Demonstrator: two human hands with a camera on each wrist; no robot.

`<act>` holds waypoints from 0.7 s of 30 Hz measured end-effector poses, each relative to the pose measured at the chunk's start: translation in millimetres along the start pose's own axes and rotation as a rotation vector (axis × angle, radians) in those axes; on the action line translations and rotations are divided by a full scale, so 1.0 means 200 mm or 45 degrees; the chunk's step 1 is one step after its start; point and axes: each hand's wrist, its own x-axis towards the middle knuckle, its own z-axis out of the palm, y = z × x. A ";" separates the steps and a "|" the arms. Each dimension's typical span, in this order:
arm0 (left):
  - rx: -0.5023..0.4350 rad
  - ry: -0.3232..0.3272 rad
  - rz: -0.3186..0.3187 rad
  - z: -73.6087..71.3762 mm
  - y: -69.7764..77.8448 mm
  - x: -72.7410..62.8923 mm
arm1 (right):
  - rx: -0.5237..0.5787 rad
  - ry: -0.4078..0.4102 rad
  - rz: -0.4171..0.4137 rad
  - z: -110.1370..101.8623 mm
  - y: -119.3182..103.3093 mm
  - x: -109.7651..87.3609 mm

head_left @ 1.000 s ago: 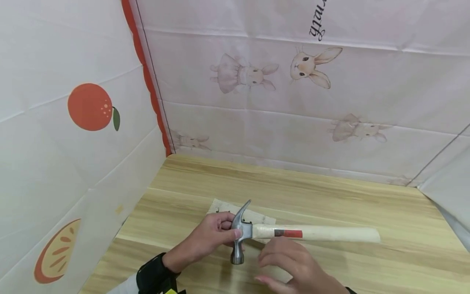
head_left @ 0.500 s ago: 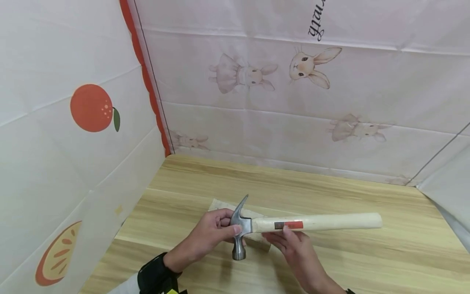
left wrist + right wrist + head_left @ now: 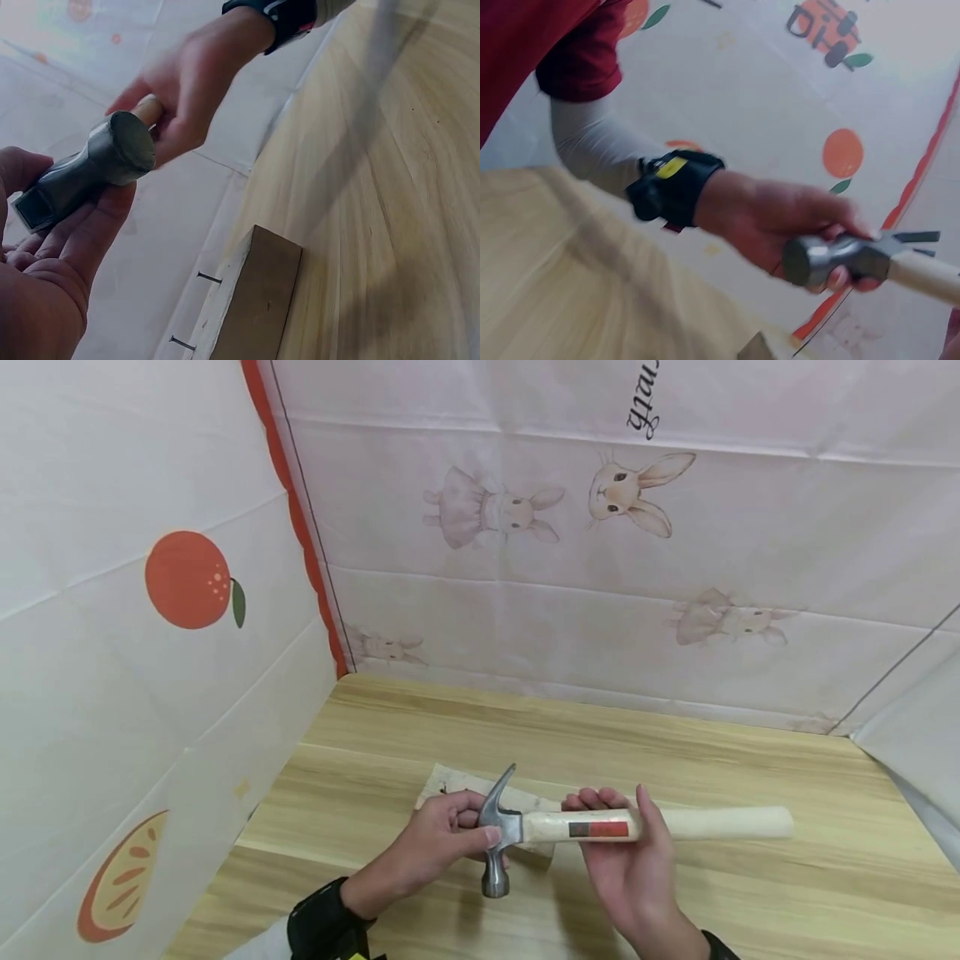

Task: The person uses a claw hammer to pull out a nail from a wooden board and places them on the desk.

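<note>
A claw hammer [image 3: 495,822] with a steel head and a pale wooden handle, marked by a red and grey label, is held level above the table. My left hand [image 3: 442,839] pinches the head between thumb and fingers, the striking face pointing toward me. Palm up, my right hand [image 3: 630,868] has its fingers behind the handle and its thumb across the front, just right of the label. Beneath and behind the hammer lies a wooden block [image 3: 262,292], partly hidden in the head view. Nails [image 3: 210,278] stick out of one of its faces.
A wood-grain table [image 3: 750,760] lies under the hands. White printed cloth [image 3: 487,610] with rabbits hangs behind it, and another sheet with oranges [image 3: 187,580] borders the left side. Both wrists wear dark bands [image 3: 326,918].
My right hand has come up from below the handle, touched it near the label, then turned palm up and taken hold of it. My left hand keeps its grip on the head.
</note>
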 end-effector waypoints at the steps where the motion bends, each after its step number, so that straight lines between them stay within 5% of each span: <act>1: -0.001 -0.001 -0.005 0.00 0.00 0.00 | 0.043 0.011 -0.011 0.01 0.00 0.00; 8: 0.003 -0.043 0.007 0.01 0.00 0.00 | 0.134 0.127 -0.063 0.06 -0.03 0.02; 15: -0.057 -0.107 -0.018 0.04 0.00 0.00 | 0.284 0.021 -0.106 0.09 -0.04 0.04; 21: 0.022 -0.066 -0.062 0.07 0.01 0.00 | 0.291 0.051 -0.140 0.12 -0.07 0.05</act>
